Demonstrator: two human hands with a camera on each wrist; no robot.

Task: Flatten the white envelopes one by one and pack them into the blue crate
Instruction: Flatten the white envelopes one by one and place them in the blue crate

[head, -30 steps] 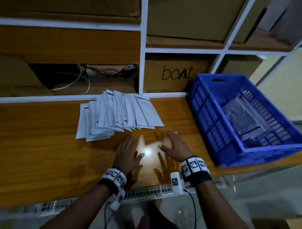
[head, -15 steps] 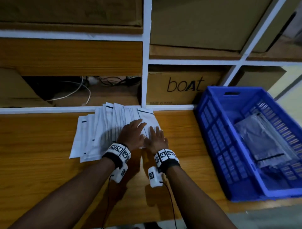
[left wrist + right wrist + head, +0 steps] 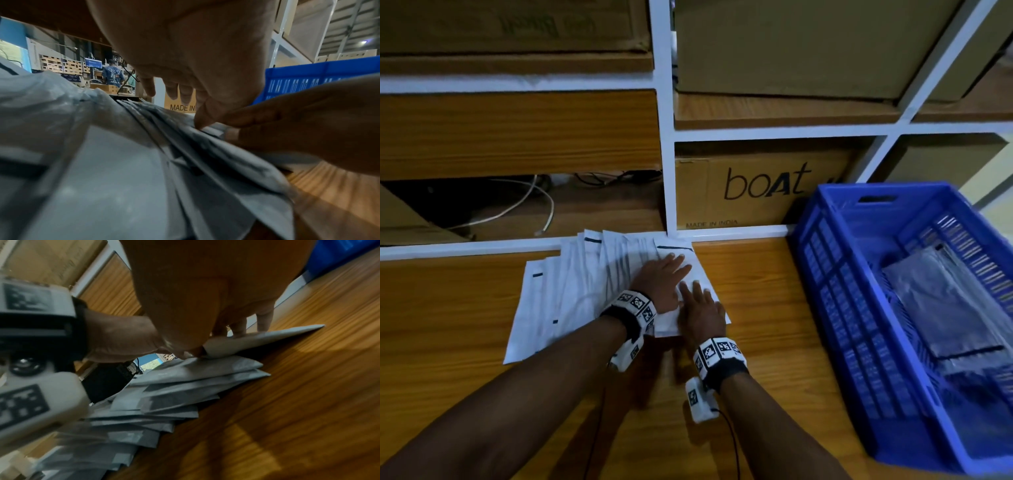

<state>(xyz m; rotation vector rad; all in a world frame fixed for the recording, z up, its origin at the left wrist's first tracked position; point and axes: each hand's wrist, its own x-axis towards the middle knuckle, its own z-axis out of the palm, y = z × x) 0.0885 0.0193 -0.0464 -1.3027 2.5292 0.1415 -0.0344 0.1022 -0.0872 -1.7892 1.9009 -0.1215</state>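
Observation:
A fanned pile of white envelopes (image 3: 571,291) lies on the wooden table (image 3: 763,308) against the shelf's edge. My left hand (image 3: 664,274) lies flat with straight fingers on the rightmost, topmost envelope (image 3: 688,250). My right hand (image 3: 697,301) is beside it on the same envelope. In the right wrist view this envelope (image 3: 267,337) is raised off the pile, and the right hand (image 3: 226,340) pinches it, fingers on top and thumb at its near edge. The blue crate (image 3: 822,260) stands to the right and holds several envelopes (image 3: 941,308).
Behind the pile runs a white shelf frame (image 3: 664,137). A cardboard box marked boAt (image 3: 756,185) fills the bay right of the post, and loose cables (image 3: 530,205) lie in the left bay. Bare wood shows between the pile and the crate.
Both hands moved from the bare table near its front edge to the pile at the back. They now rest on the rightmost envelope, whose near edge has come up off the pile.

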